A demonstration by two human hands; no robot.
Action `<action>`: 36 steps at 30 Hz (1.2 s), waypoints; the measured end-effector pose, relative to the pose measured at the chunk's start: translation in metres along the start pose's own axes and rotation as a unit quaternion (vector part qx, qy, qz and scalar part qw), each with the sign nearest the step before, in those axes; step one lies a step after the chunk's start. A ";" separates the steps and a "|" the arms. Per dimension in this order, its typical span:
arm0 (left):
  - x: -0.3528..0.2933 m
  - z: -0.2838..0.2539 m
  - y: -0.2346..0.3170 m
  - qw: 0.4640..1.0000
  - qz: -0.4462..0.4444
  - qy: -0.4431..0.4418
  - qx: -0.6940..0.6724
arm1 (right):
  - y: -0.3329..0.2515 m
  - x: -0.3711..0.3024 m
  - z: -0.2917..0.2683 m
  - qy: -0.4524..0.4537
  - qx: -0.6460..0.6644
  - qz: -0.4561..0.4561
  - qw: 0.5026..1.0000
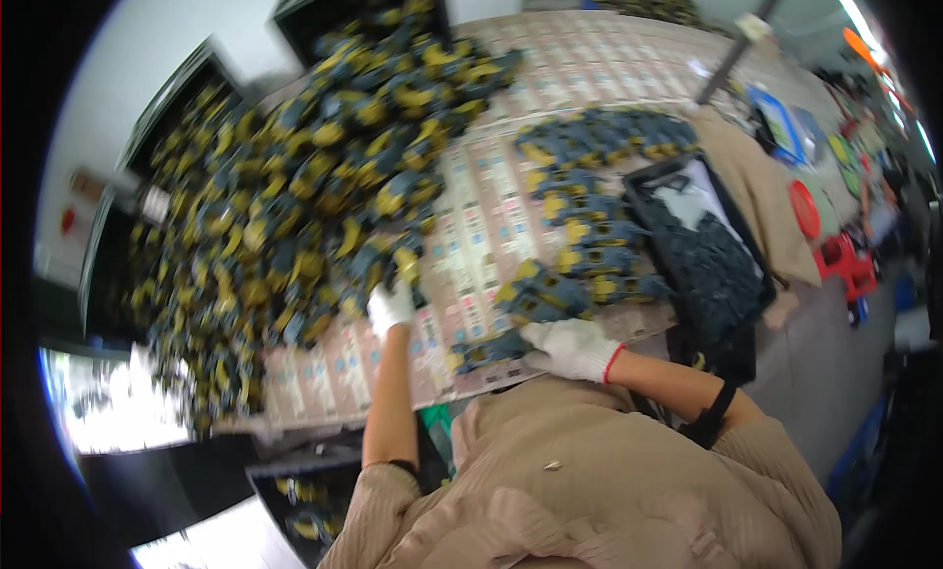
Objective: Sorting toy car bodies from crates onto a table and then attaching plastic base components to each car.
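Note:
My left hand [391,309], in a white knit glove, reaches to the near edge of a big heap of dark blue-grey and yellow moulded parts [295,206]. Its fingers close around one curved blue-grey and yellow part [405,263], partly covered by the glove. At the table's front edge my right hand [573,350], gloved in white with a red cuff, grips the end of a short line of similar parts [488,352]; its fingertips are partly hidden. Just beyond it, more of these parts [545,292] lie lined up in rows.
A black crate [643,201] with dark flat pieces stands right of the rows. Dark bins [187,103] edge the heap at the left and back. The table [476,230] has a printed, striped cover. A grey pole [732,63] rises at the back right, near a red basket [847,265].

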State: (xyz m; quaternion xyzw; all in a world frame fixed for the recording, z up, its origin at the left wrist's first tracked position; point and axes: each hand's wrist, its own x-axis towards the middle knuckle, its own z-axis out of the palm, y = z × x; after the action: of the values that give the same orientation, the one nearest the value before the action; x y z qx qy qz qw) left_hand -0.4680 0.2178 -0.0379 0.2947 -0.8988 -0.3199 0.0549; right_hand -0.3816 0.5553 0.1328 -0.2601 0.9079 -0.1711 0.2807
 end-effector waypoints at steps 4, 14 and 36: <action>0.017 0.012 -0.019 0.967 -0.060 -0.130 -0.212 | 0.064 -0.042 -0.019 0.178 0.078 0.077 0.978; -0.059 0.010 0.072 0.999 0.027 0.001 0.034 | 0.339 -0.160 -0.011 0.397 -0.013 0.409 0.821; -0.051 -0.045 0.108 0.839 0.458 -0.134 0.263 | 0.169 -0.042 -0.063 0.296 0.391 0.171 0.854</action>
State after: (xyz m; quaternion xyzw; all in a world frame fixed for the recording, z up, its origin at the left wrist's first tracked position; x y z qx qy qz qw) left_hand -0.4666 0.2895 0.0684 -0.1927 -0.9802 -0.0458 -0.0052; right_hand -0.4533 0.7263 0.1228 0.0939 0.8363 -0.5303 0.1026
